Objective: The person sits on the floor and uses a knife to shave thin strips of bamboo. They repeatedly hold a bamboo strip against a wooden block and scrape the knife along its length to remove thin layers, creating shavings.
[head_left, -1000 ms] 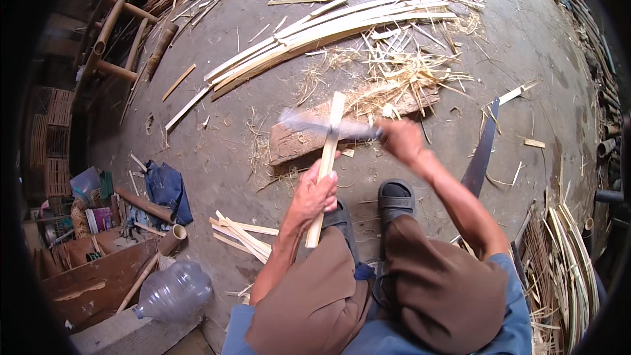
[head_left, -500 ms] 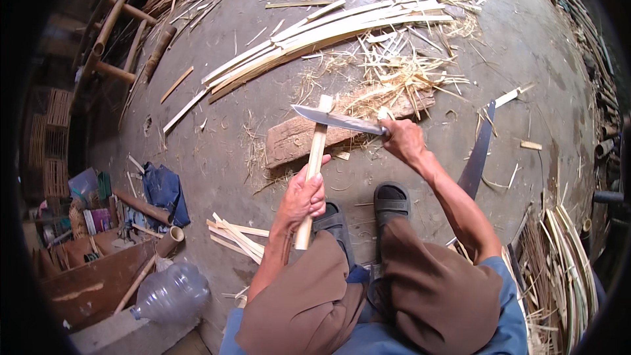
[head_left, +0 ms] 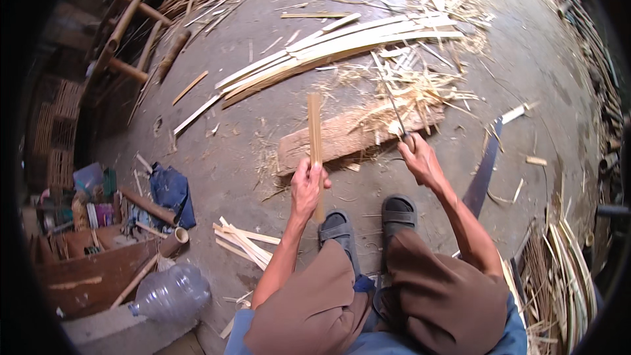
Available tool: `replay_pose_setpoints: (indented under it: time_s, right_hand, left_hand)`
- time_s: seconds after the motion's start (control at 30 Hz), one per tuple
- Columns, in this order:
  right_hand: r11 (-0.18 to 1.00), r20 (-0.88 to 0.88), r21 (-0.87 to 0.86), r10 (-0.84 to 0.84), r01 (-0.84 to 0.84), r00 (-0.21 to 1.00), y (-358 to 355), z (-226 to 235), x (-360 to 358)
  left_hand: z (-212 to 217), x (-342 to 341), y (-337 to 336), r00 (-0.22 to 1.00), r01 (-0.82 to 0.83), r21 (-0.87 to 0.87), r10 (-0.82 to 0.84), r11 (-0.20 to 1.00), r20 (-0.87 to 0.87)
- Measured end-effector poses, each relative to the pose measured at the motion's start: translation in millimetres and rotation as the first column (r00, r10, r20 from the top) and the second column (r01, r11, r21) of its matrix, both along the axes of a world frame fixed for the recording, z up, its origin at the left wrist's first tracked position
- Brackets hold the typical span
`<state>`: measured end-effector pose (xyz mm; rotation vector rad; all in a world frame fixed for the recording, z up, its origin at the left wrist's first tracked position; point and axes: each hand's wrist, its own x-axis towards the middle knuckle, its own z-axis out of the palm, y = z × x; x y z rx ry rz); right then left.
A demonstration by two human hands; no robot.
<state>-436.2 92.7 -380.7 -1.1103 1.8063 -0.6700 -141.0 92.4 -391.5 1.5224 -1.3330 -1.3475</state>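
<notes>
My left hand (head_left: 307,187) is closed around a flat bamboo strip (head_left: 315,125), which stands up out of my fist, its brownish face toward me. In my right hand (head_left: 420,161) is a long knife (head_left: 394,102), gripped by the handle, its blade pointing away and seen nearly edge-on. Blade and strip are well apart. Beyond both hands a rough wooden plank (head_left: 328,141) lies on the floor, and a heap of pale shavings (head_left: 420,92) covers its right part. The knife is over the shavings.
Long split bamboo strips (head_left: 342,46) lie beyond the plank. A handsaw (head_left: 486,164) rests at the right, near a strip bundle (head_left: 565,276). On the left are short strips (head_left: 246,243), a plastic bottle (head_left: 172,292), a wooden box (head_left: 98,266) and a blue cloth (head_left: 172,194).
The knife has left the strip, moved right and swung from lying across it to pointing away. My left hand has turned the strip, so its darker face shows instead of the pale one.
</notes>
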Motion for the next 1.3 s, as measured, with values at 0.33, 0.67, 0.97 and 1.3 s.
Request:
replay_pose_setpoints:
  time_s: [0.33,0.67,0.97,1.3]
  right_hand:
    - [0.852,-0.270,-0.133,0.460,-0.506,0.846,43,-61,41]
    - [0.893,-0.197,-0.140,0.398,-0.428,0.896,54,-92,62]
    - [0.865,0.055,-0.152,0.490,-0.478,0.870,47,-55,108]
    - [0.951,-0.021,-0.059,0.302,-0.303,0.953,26,-111,47]
  left_hand:
    - [-7,36,-35,0.903,0.424,0.605,-0.361,0.674,-0.231]
    - [54,75,38,0.673,-0.386,0.316,0.499,0.866,-0.545]
    - [50,52,5,0.890,-0.383,-0.209,0.420,0.900,0.178]
    - [55,37,-14,0.888,-0.356,-0.302,0.420,0.885,0.185]
